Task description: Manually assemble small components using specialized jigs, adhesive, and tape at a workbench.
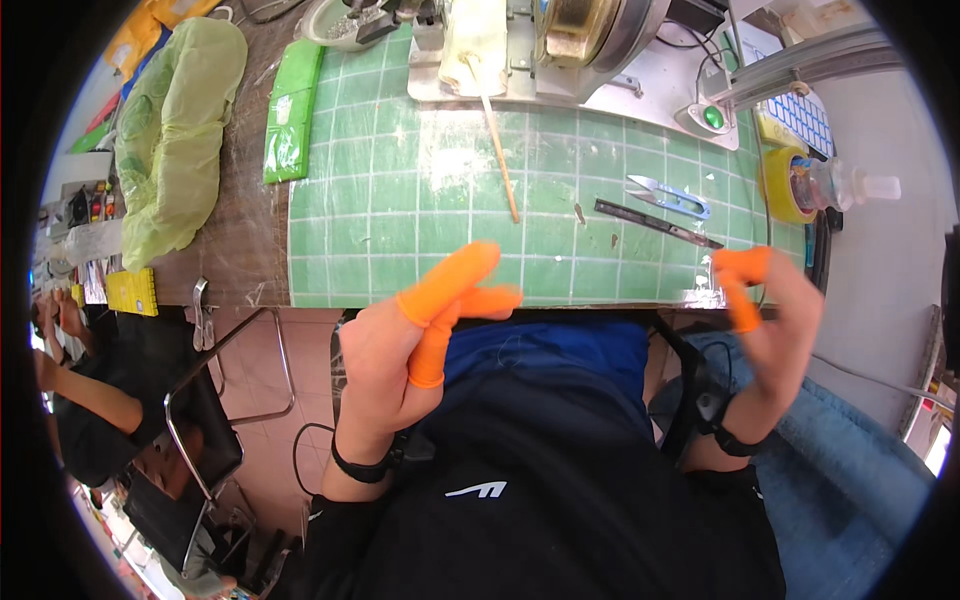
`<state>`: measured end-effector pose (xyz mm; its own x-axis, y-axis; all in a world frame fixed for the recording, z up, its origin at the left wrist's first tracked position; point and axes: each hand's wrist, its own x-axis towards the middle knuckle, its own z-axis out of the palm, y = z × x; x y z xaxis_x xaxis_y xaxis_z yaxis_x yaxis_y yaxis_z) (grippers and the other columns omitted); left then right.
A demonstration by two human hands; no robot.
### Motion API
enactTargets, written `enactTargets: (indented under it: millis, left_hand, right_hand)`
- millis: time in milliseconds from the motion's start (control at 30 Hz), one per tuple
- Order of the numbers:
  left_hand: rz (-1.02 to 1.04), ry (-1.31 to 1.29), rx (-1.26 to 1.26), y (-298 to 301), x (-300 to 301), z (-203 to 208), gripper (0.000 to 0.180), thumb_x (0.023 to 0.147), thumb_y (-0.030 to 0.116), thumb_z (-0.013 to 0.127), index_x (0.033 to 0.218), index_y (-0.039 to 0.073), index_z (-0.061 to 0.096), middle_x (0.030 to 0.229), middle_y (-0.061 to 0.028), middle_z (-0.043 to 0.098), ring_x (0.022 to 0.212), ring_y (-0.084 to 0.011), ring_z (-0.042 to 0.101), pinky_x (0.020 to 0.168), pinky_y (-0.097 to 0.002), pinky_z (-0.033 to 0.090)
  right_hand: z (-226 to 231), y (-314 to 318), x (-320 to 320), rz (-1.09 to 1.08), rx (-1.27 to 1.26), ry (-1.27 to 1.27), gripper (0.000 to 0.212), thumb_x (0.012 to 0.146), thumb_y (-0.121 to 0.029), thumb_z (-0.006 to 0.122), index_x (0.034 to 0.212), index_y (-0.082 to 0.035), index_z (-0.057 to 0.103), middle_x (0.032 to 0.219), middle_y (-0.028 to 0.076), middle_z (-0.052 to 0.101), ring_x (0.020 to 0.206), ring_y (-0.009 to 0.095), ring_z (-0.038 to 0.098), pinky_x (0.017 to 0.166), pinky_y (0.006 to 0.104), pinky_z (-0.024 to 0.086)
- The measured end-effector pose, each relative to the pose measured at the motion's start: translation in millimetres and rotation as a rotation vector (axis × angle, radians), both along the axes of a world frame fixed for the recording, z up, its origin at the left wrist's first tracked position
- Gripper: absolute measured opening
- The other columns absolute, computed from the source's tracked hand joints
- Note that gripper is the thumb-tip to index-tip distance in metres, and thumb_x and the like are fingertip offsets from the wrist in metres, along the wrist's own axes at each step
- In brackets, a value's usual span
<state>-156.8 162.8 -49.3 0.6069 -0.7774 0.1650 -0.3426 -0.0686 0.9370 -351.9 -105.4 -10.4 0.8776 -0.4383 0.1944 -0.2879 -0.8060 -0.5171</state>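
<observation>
My left hand (385, 350) is over the table's near edge, with orange finger cots on its thumb and fingers. The covered fingertips are bunched together; whatever they may hold is too small to make out. Farther right, my right hand (785, 320) curls at the table's front edge, its orange-covered fingers pinched, and nothing I can name shows in them. Closest to it lies a dark, slim craft knife (655, 222). Blue-handled thread snips (670, 197) rest just beyond the knife. A thin wooden stick (500, 160) points toward me from a white block on the machine.
A green gridded mat (400, 240) covers the tabletop. At the back stands a machine with a round wheel (600, 40) and green button (712, 117). Yellow tape (785, 185) and a clear bottle (825, 187) sit right; a green packet (291, 110) lies left. Another person (110, 400) sits far left.
</observation>
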Motion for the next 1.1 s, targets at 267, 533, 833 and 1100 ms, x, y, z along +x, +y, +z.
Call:
enactTargets:
  millis: [267,533,833,1100]
  left_hand:
    - [-0.008,-0.008,-0.153,-3,-6,-14,0.037,0.093,-0.011,0.062,0.129,-0.001,0.064,0.106,-0.0160,0.078,0.096,-0.0236,0.077,0.086,-0.0314,0.058]
    - [0.027,-0.025,-0.026,-8,-13,-13,0.035,0.088,-0.006,0.071,0.123,-0.001,0.066,0.099,-0.0143,0.079,0.091,-0.0245,0.077,0.086,-0.0326,0.058]
    - [0.113,0.024,-0.138,-19,-9,-18,0.030,0.087,-0.009,0.068,0.117,-0.008,0.066,0.088,-0.0204,0.076,0.084,-0.0264,0.076,0.083,-0.0353,0.058]
    - [-0.228,-0.460,-0.048,-115,-15,-22,0.028,0.083,0.001,0.077,0.110,0.002,0.070,0.105,-0.0127,0.071,0.087,-0.0288,0.066,0.082,-0.0363,0.052]
  right_hand:
    - [-39,48,41,0.443,0.248,0.069,0.018,0.081,-0.011,0.078,0.097,-0.005,0.072,0.082,0.008,0.066,0.075,0.029,0.066,0.064,0.0379,0.053]
    - [-123,88,44,0.596,0.320,0.134,0.019,0.092,-0.010,0.061,0.105,-0.001,0.072,0.089,0.013,0.066,0.096,0.030,0.068,0.085,0.0389,0.055]
    - [-104,54,-14,0.384,0.494,0.183,0.014,0.089,-0.013,0.074,0.098,-0.003,0.070,0.091,0.012,0.070,0.083,0.031,0.068,0.072,0.0387,0.055]
    - [-14,-20,-87,-0.155,0.359,0.095,0.019,0.086,-0.016,0.079,0.080,0.000,0.072,0.069,0.008,0.068,0.059,0.019,0.065,0.056,0.0277,0.048]
